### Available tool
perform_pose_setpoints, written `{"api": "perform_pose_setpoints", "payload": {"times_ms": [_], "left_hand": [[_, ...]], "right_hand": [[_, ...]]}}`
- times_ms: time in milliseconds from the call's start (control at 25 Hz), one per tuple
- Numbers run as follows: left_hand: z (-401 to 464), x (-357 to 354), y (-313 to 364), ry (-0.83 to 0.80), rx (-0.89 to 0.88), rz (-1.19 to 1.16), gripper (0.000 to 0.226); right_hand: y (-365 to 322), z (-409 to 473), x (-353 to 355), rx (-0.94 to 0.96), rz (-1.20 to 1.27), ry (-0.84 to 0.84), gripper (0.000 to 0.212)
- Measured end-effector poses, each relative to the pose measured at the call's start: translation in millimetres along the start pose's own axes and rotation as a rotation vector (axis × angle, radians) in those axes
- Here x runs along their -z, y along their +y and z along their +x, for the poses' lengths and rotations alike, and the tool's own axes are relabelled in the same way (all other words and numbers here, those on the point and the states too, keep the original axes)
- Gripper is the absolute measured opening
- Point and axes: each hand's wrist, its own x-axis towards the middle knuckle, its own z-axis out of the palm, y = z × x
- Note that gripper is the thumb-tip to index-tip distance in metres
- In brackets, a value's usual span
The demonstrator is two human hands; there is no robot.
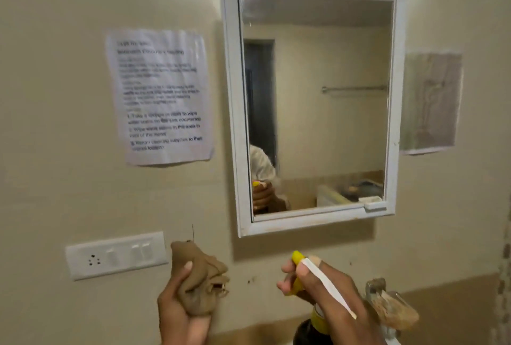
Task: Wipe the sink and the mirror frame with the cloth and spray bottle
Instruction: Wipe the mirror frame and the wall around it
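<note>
Head view: my left hand [179, 308], lower centre of the frame, has its fingers [188, 266] clenched round the bunched brown cloth [197, 275]. My right hand [323, 286], lower right, grips the yellow-nozzled spray bottle [298, 257] below the white mirror frame [235, 123]. A printed notice [161, 95] hangs at the left. A tap [387, 303] sits at the lower right.

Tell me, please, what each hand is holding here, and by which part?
The left hand grips the brown cloth, bunched in its fist. The right hand holds the spray bottle by its head, fingers at the yellow trigger.
</note>
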Motion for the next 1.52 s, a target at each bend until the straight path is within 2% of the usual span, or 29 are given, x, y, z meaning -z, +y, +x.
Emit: {"api": "perform_pose_setpoints", "payload": {"times_ms": [160, 280, 400, 560, 760, 1240, 1400, 1520], "left_hand": [[48.3, -98.4, 100.8, -0.141, -0.257, 0.17, 0.026], [83.9, -177.1, 172.5, -0.222, -0.501, 0.312, 0.025], [109.8, -239.7, 218.2, -0.148, -0.658, 0.489, 0.028], [128.2, -278.1, 238.7, -0.188, -0.721, 0.65, 0.029], [138.4, -278.0, 228.9, -0.066, -0.743, 0.638, 0.032], [150.3, -255.9, 219.8, -0.05, -0.689, 0.578, 0.029], [145.1, -254.1, 217.7, -0.046, -0.662, 0.573, 0.029], [144.9, -252.8, 213.1, -0.019, -0.659, 0.555, 0.029]], "right_hand": [[-93.5, 23.9, -32.4, 0.38, -0.148, 0.019, 0.044], [-166.9, 54.8, -58.1, 0.63, -0.236, 0.1, 0.037], [-227.7, 78.1, -79.0, 0.759, -0.317, 0.215, 0.034], [-264.2, 86.3, -94.6, 0.804, -0.391, 0.327, 0.04], [-255.6, 69.1, -92.4, 0.771, -0.369, 0.322, 0.035], [-185.6, 53.2, -76.1, 0.455, -0.345, 0.21, 0.034], [-153.0, 43.8, -65.5, 0.336, -0.443, 0.183, 0.038], [-127.2, 32.7, -59.4, 0.247, -0.433, 0.172, 0.033]]}}
